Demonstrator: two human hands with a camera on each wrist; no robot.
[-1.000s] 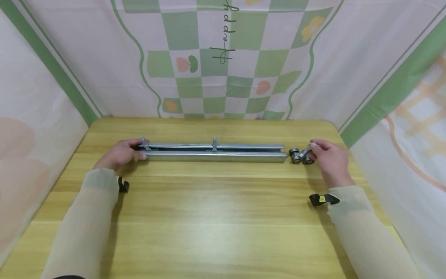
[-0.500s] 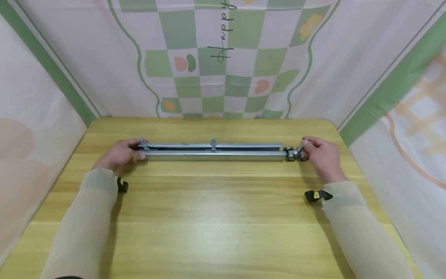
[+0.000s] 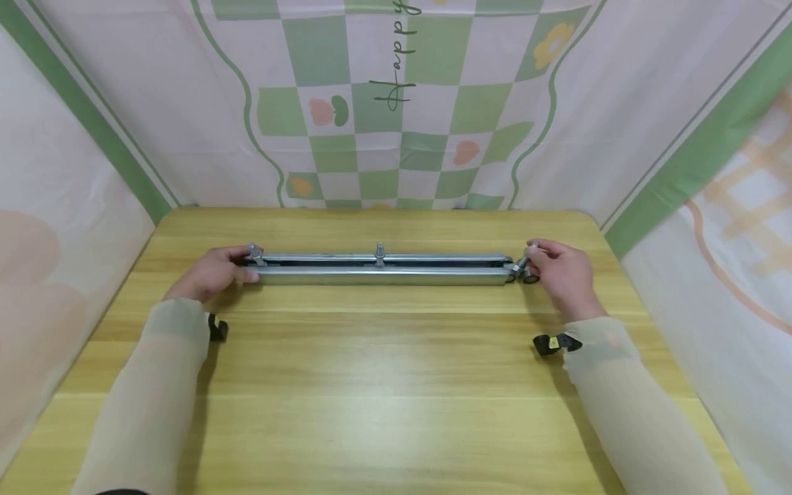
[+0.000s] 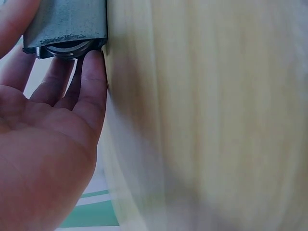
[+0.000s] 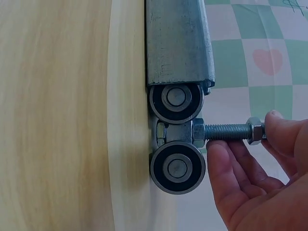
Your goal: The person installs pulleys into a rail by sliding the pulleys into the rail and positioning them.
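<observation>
A long metal track with a slot along its top lies crosswise on the table. Two roller trolleys sit inside it, their bolts upright: one bolt near the middle, another at the left end. My left hand grips that left end, thumb on the front wall; fingertips touch a wheel at the opening. At the right end my right hand pinches the bolt of a third roller trolley. Its leading wheel is partly inside the track; the trailing wheel is outside.
The wooden table extends in front of the track. A patterned cloth hangs behind the table's back edge, with more cloth on both sides.
My right hand has moved left with the roller trolley, from apart from the track to its leading wheels entering the right end. My left hand stays at the left end.
</observation>
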